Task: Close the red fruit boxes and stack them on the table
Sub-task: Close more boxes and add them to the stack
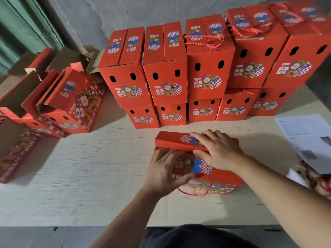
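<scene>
Fingers [206,136] of the right hand [217,151] lie straight and spread, pressing flat on the far lid flap of a red box [222,176] at the lower middle of the frame. Left hand [163,171] fingers are spread over the near flap, thumb along its front edge. A red rope handle [195,192] hangs at the box's near side. It sits on the pale tabletop [89,176]. Behind it, closed boxes [166,81] stand stacked in a row. Open boxes [71,104] stand at left; papers [308,140] lie at right.
</scene>
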